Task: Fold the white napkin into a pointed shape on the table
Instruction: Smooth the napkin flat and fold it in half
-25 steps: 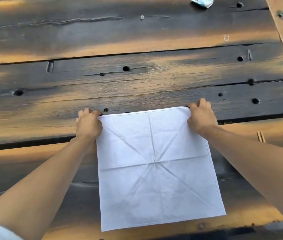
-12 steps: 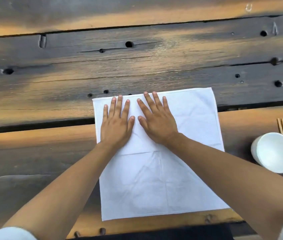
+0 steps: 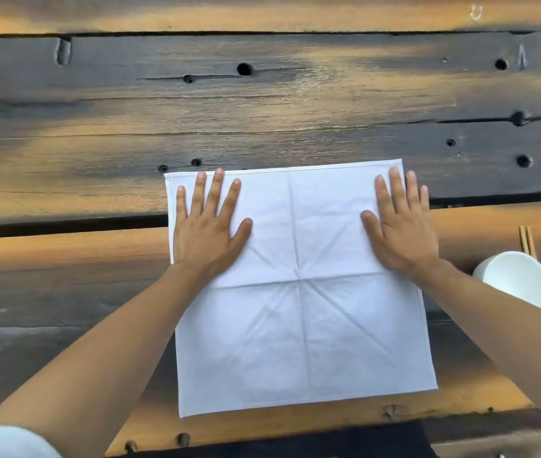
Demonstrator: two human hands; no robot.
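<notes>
The white napkin lies spread flat as a full square on the dark wooden table, with crease lines crossing at its middle. My left hand rests palm down, fingers spread, on the napkin's far left part. My right hand lies flat on the far right part, its outer fingers reaching over the napkin's right edge. Neither hand holds anything.
A white cup stands to the right of the napkin, close to my right forearm, with wooden chopsticks just behind it. The table's near edge runs just below the napkin. The planks have holes and gaps.
A second ago both hands gripped the far corners. Half a second ago they lay flat together at the napkin's far middle. Now they have slid apart toward its left and right sides.
</notes>
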